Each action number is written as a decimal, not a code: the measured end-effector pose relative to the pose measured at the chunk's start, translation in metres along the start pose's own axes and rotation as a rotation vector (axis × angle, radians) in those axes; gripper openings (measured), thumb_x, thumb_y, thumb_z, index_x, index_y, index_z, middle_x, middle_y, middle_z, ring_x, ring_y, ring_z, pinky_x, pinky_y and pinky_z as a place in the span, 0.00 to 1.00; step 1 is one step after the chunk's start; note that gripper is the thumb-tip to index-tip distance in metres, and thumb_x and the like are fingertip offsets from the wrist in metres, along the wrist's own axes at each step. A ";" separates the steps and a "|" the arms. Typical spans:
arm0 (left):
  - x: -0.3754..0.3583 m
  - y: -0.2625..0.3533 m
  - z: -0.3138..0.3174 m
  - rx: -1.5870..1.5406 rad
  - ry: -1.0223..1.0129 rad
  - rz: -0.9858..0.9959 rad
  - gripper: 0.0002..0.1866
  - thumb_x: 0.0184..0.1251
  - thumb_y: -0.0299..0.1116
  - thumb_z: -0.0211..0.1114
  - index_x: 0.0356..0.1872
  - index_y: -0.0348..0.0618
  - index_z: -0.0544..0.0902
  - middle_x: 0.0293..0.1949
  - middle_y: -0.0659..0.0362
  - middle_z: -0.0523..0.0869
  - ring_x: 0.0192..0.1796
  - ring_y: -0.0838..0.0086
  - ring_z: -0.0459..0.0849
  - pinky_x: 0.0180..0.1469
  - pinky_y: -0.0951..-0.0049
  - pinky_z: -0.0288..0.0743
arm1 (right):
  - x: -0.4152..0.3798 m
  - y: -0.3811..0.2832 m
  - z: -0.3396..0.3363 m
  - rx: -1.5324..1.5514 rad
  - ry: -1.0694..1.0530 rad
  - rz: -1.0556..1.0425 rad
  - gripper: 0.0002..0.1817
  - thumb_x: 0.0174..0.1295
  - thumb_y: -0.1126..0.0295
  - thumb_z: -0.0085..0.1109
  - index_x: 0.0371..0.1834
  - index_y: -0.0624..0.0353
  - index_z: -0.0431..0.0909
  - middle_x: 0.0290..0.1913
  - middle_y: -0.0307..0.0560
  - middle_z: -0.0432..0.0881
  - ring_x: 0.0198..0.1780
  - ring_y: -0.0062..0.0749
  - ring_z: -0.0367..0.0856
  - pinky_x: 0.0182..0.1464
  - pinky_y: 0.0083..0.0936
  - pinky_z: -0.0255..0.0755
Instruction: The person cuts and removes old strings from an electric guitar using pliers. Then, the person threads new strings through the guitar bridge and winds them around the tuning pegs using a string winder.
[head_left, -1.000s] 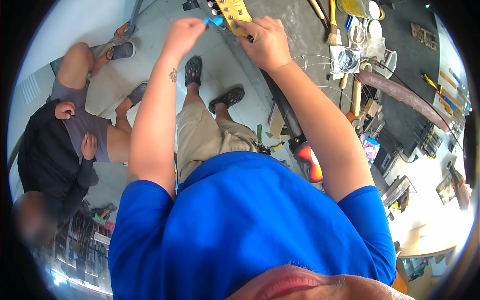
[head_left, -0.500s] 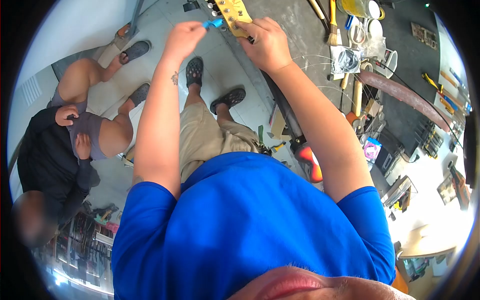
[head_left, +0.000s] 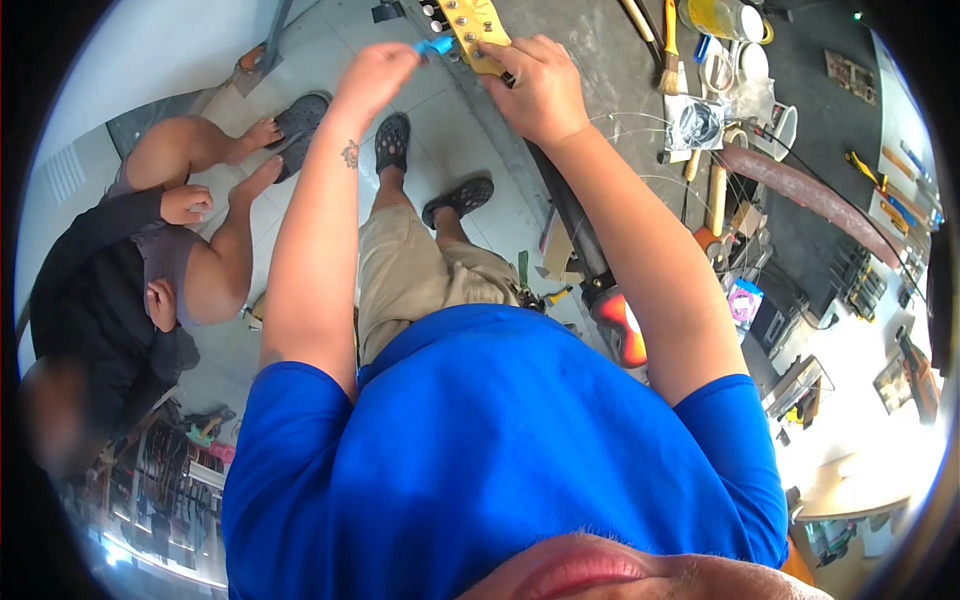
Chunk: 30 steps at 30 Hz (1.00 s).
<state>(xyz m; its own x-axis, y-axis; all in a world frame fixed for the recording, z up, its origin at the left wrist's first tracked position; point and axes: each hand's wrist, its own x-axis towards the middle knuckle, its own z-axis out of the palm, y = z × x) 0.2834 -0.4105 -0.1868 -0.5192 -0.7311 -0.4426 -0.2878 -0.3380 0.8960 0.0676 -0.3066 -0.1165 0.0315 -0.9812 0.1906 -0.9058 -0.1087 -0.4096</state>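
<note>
A guitar headstock (head_left: 478, 22) with a pale wood face and metal tuning posts is at the top of the view. My left hand (head_left: 380, 75) is closed round a small blue string winder (head_left: 437, 46), which meets the tuner side of the headstock. My right hand (head_left: 545, 85) grips the base of the headstock near the nut, its fingers lying over the face. The guitar's neck runs down under my right forearm to a red sunburst body (head_left: 618, 325). Thin loose strings (head_left: 640, 122) curl out to the right of my right wrist.
The dark workbench (head_left: 590, 40) on the right carries a paintbrush (head_left: 669, 50), a tape roll (head_left: 718, 70), a bagged coil (head_left: 695, 122), a long curved brownish piece (head_left: 810, 190) and several tools. At left sits another person (head_left: 100, 270), with slip-on clogs (head_left: 302, 130) on the floor.
My left hand and the blue winder have shifted slightly, blurred by motion. My right hand keeps its hold. The seated person has moved their legs and raised one hand, bare feet now beside the clogs.
</note>
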 end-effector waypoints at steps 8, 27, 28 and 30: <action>-0.011 0.017 -0.003 -0.045 -0.151 -0.101 0.14 0.75 0.36 0.61 0.43 0.35 0.88 0.21 0.73 0.68 0.22 0.89 0.59 0.24 0.81 0.49 | 0.002 -0.001 -0.003 0.008 -0.044 0.002 0.21 0.53 0.70 0.71 0.53 0.51 0.90 0.36 0.40 0.86 0.43 0.40 0.81 0.48 0.38 0.72; 0.003 0.012 -0.008 -0.372 -0.212 -0.043 0.15 0.75 0.39 0.63 0.43 0.36 0.88 0.21 0.73 0.68 0.22 0.89 0.59 0.24 0.80 0.50 | 0.000 0.001 -0.015 0.002 0.007 0.012 0.23 0.51 0.71 0.75 0.54 0.50 0.90 0.35 0.39 0.85 0.42 0.41 0.81 0.48 0.37 0.79; 0.007 0.010 -0.004 -0.458 -0.125 -0.012 0.15 0.75 0.39 0.63 0.43 0.36 0.88 0.21 0.74 0.68 0.22 0.89 0.59 0.24 0.80 0.50 | 0.003 0.002 -0.017 -0.009 0.015 0.004 0.24 0.50 0.71 0.76 0.54 0.50 0.90 0.34 0.38 0.84 0.41 0.40 0.81 0.47 0.36 0.80; 0.004 0.010 0.004 0.029 -0.070 -0.027 0.15 0.74 0.38 0.62 0.44 0.34 0.87 0.21 0.73 0.68 0.21 0.89 0.59 0.24 0.80 0.50 | 0.002 0.002 -0.010 0.007 0.019 -0.014 0.24 0.50 0.72 0.76 0.55 0.50 0.90 0.35 0.39 0.84 0.42 0.41 0.81 0.47 0.36 0.80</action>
<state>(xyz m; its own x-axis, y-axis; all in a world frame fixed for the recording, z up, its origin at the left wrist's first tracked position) 0.2752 -0.4142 -0.1799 -0.5655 -0.6787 -0.4687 -0.3254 -0.3386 0.8829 0.0612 -0.3076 -0.1078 0.0360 -0.9764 0.2129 -0.9025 -0.1232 -0.4126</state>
